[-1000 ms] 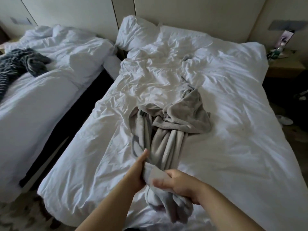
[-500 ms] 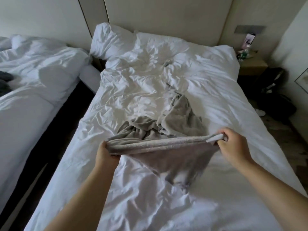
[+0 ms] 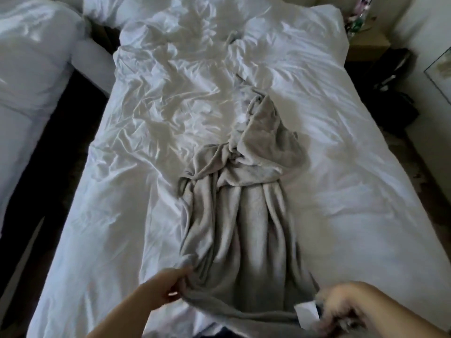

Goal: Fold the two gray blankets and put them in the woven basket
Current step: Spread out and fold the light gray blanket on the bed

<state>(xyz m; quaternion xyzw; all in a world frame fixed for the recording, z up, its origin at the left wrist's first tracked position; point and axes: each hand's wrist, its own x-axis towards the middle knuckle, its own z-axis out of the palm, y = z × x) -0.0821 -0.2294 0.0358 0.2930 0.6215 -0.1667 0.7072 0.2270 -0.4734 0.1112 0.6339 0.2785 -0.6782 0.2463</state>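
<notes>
- Gray fleece blanket [image 3: 244,228] lies lengthwise down the middle of a wide bed covered by a crumpled white duvet [image 3: 122,191]. Half a second ago its near edge was lifted and pulled taut between the hands. Now that edge sags in a shallow curve close to the bottom of the view.
- Both hands have dropped lower and come nearer the person since then. The cloth beyond them is drawn out into long, soft pleats running away up the bed.
- View has tipped downward as well — the wall behind the bed, seen before, is out of the picture.
- Second bed with white bedding [image 3: 31,69] stands at the left, with a dark gap of floor between the two beds.
- White pillow [image 3: 102,11] sits at the head of the main bed, at its upper left corner.
- Wooden nightstand [image 3: 366,47] stands at the upper right, holding small objects too blurred to tell apart. A dark bag [image 3: 390,89] rests on the floor just in front of it, beside the bed.
- Left hand [image 3: 168,286] pinches the blanket's near left corner, fingers curled around the cloth.
- Right hand [image 3: 341,306], blurred by motion, grips the near right corner with curled fingers, just beside a small white label [image 3: 306,312] on the edge.
- Far end of the blanket is bunched in a twisted heap around the middle of the bed — well beyond both hands, resting on the duvet.
</notes>
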